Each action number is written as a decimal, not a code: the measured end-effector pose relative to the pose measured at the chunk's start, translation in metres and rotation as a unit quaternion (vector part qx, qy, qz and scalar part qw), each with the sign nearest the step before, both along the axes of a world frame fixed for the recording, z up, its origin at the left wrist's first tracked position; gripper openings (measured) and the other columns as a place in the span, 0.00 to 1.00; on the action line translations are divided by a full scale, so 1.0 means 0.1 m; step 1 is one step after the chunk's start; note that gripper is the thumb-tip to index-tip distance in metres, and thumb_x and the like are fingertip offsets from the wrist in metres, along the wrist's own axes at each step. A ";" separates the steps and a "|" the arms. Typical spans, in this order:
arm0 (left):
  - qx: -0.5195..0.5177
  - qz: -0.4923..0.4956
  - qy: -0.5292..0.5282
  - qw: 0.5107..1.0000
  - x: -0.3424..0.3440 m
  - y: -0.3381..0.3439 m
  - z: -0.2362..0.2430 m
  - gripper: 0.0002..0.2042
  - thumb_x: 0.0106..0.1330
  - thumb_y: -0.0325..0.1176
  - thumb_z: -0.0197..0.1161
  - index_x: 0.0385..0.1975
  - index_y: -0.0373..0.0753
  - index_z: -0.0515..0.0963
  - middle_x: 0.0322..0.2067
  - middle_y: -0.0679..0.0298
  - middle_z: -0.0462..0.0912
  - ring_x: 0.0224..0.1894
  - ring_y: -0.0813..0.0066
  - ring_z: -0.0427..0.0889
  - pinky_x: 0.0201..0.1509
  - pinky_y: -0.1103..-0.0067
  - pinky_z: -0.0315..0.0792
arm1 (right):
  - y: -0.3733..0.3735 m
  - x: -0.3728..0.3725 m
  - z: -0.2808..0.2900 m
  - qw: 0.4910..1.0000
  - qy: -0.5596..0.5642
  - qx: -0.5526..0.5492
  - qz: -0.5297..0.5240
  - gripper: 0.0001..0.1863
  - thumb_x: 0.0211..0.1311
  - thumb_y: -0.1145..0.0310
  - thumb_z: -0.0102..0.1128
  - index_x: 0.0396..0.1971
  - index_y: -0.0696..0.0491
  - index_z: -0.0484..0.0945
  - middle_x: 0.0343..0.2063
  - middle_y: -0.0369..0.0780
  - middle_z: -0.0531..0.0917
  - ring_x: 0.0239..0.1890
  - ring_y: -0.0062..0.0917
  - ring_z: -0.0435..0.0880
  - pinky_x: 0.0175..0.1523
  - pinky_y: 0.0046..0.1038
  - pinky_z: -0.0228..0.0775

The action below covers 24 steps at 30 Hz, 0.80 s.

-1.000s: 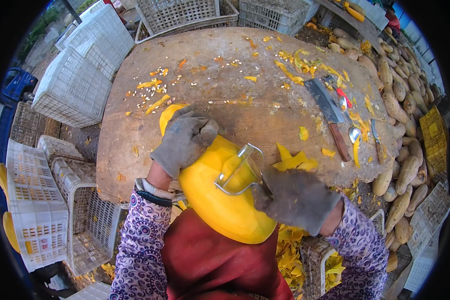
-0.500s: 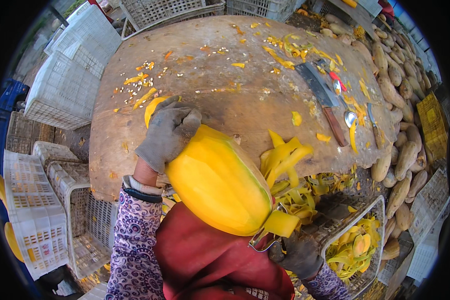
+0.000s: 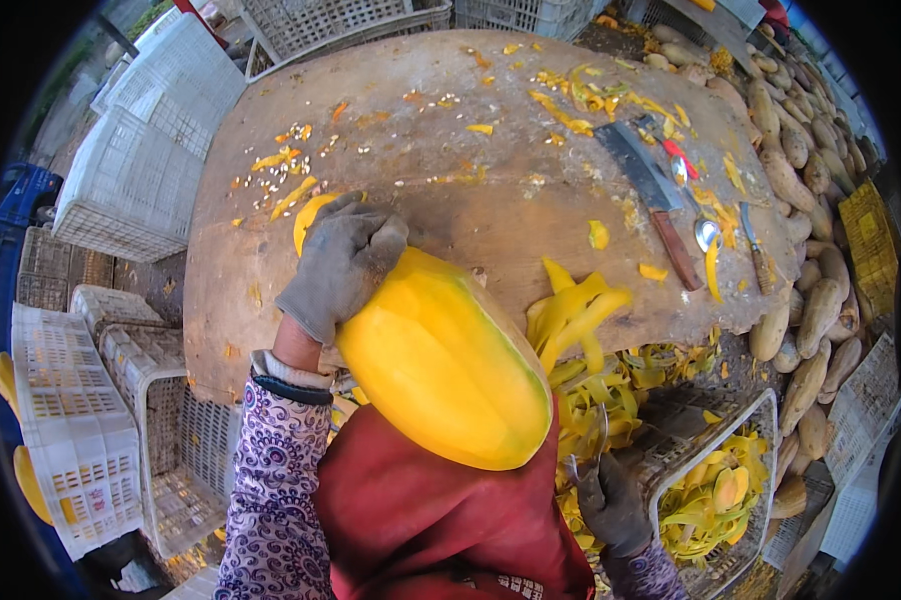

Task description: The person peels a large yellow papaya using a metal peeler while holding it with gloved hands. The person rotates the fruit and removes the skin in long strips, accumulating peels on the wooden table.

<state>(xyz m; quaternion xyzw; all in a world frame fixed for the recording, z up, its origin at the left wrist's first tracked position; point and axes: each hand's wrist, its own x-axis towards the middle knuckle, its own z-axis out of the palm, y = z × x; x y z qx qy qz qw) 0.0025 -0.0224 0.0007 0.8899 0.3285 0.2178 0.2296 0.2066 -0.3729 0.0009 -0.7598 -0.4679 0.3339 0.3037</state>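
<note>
Clamping the far end of the peeled papaya (image 3: 441, 370) (heavy, likely slippery), the left hand (image 3: 341, 262) steadies it; the right hand (image 3: 611, 505) is closed round a peeler (image 3: 593, 445).

Right hand (image 3: 611, 505) was brought off the papaya (image 3: 441, 365), where it lay a second ago, down to the lower right beside the basket (image 3: 761, 420) of peelings. The peeler (image 3: 596, 440), apparently still gripped, was carried with it. More peeled yellow flesh is now exposed. Fresh peel strips (image 3: 571, 310) were left at the table edge.
</note>
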 end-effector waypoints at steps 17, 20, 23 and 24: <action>-0.011 -0.004 -0.024 1.000 -0.04 0.00 -0.01 0.13 0.68 0.40 0.56 0.35 0.43 0.87 0.39 0.56 0.87 0.51 0.53 0.80 0.72 0.62 0.61 | -0.06 0.16 0.03 0.962 -0.254 -0.017 0.103 0.09 0.60 0.63 0.61 0.33 0.53 0.76 0.24 0.40 0.82 0.23 0.36 0.82 0.28 0.36 0.73; 0.007 -0.009 -0.043 0.999 -0.08 0.01 -0.05 0.12 0.68 0.38 0.56 0.35 0.41 0.85 0.41 0.55 0.87 0.53 0.53 0.79 0.71 0.61 0.62 | 0.06 0.16 -0.09 0.993 -0.106 0.020 0.043 0.06 0.64 0.67 0.60 0.34 0.54 0.76 0.22 0.40 0.80 0.21 0.36 0.80 0.26 0.33 0.71; 0.042 -0.030 -0.021 0.998 -0.09 0.05 -0.06 0.10 0.68 0.36 0.56 0.34 0.40 0.84 0.43 0.56 0.86 0.55 0.53 0.79 0.71 0.60 0.62 | 0.38 0.04 -0.21 0.992 0.063 0.106 0.000 0.04 0.65 0.72 0.60 0.35 0.56 0.75 0.21 0.41 0.79 0.20 0.37 0.79 0.26 0.33 0.70; 0.018 -0.009 -0.015 1.000 -0.09 0.03 -0.05 0.13 0.69 0.36 0.53 0.35 0.40 0.85 0.44 0.57 0.86 0.56 0.55 0.79 0.72 0.62 0.60 | 0.50 -0.03 -0.26 0.981 0.130 0.146 -0.018 0.05 0.64 0.74 0.61 0.35 0.57 0.75 0.20 0.41 0.78 0.21 0.37 0.79 0.26 0.33 0.70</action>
